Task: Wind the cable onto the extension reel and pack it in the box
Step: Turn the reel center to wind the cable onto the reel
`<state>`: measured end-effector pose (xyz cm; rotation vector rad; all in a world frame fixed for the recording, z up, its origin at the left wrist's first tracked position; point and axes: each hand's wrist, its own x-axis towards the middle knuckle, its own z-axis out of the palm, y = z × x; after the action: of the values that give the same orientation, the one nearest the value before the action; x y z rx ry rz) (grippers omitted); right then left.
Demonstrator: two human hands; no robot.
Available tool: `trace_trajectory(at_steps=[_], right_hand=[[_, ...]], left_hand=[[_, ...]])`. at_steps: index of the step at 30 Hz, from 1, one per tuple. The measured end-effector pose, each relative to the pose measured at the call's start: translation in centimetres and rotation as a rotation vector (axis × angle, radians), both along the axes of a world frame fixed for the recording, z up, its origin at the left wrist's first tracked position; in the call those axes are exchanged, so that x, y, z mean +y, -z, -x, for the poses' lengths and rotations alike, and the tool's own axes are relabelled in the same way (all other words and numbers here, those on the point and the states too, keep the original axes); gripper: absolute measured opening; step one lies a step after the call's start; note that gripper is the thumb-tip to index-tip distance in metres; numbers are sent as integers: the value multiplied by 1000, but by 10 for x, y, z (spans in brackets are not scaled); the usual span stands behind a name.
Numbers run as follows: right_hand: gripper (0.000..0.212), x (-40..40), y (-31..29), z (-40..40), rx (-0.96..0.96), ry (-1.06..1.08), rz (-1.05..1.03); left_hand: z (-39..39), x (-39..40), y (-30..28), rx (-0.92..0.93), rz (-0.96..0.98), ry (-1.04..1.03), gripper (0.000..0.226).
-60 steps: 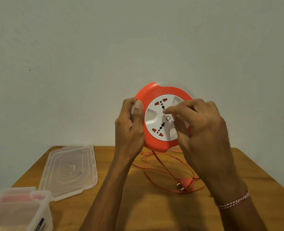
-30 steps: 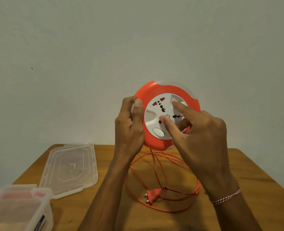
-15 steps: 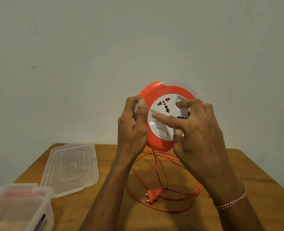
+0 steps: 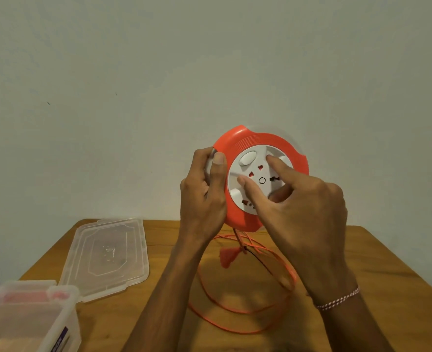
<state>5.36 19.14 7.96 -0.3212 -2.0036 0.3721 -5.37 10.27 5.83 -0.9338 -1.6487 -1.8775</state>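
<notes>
The left hand [image 4: 204,191] is clenching the rim of the extension reel [image 4: 237,146], thumb pressed flat on the orange edge, holding it upright above the counter [image 4: 377,270] so the white hub can spin freely. The right hand [image 4: 303,219] is spreading its fingers [image 4: 277,163] across the white socket face [image 4: 248,174], tips digging into the moulded recesses, not gripping but pressing, which looks like the way to crank the hub round. The reel is hard, glossy plastic, a ribbed orange disc with a notched outline. Below it the thin orange cable [image 4: 235,323] is hanging down and lying in loose, springy loops on the wood, with the blurred orange plug [image 4: 226,257] dangling just under the reel, so plenty is left to wind. The clear box [image 4: 65,316] is waiting open at the near left corner, its translucent lid [image 4: 108,255] lying flat beside it, well apart from the reel.
</notes>
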Motion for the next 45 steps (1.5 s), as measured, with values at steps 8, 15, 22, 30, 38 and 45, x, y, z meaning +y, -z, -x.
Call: trace_trajectory(at_steps=[8, 15, 22, 30, 38, 45], right_hand=[[30, 13, -4, -4, -10, -108, -248], [77, 3, -2, -3, -304, -62, -307], [67, 0, 2, -5, -167, -35, -226], [71, -1, 2, -1, -70, 58, -118], [50, 11, -1, 1, -15, -63, -208], [59, 8, 0, 0, -264, -120, -366]], left_hand=[[3, -5, -2, -39, -36, 20, 33], [1, -4, -2, -25, -19, 6, 36], [-1, -1, -2, -31, -11, 19, 31], [0, -3, -2, -27, 8, -28, 26], [0, -4, -3, -40, -15, 3, 28], [1, -5, -3, -28, -28, 6, 28]])
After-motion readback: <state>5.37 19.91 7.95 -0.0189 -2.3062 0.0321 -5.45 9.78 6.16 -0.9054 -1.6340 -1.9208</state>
